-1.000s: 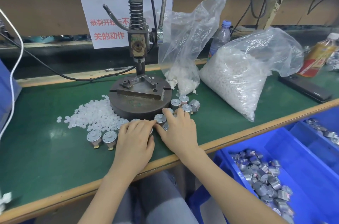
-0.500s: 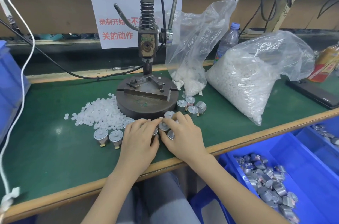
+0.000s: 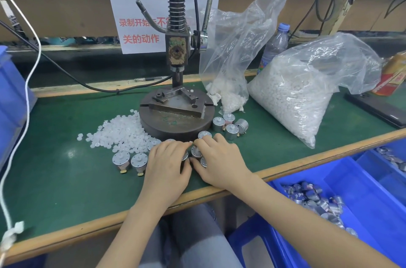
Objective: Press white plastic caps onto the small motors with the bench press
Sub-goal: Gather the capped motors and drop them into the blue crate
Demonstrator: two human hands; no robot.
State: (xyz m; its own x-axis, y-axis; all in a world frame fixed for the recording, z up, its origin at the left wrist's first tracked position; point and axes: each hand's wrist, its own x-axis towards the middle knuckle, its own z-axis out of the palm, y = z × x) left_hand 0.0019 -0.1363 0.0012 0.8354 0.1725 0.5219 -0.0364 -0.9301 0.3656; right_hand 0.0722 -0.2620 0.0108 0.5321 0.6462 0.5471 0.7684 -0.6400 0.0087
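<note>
- press: stands at the back of the green mat, ram raised, nothing seated under it.
- motor: upright between the two hands, just in front of the press base. the right hand brackets its sides with curled thumb and forefinger, a pinch.
- left hand: palm down, fingers bent over a neighbouring can. whether it grips that can, a cap or nothing cannot be told.
- motors: more stand on end left of the hands and right of the base. others fill a blue bin.
- caps: loose heap against the base on its left. a full bag lies well to the right.
- handling (judgement): a motor is stiff, smooth metal, dense, and apt to roll if tipped, so hold it by the round sides, shaft up. caps are light and easily scattered, so lift one at a time by the rim.
- hidden: the fingertips of both hands meet above the motor, so any cap there is unseen. the press lever is cut off at the top edge. which motors already carry caps is too small to read.
</note>
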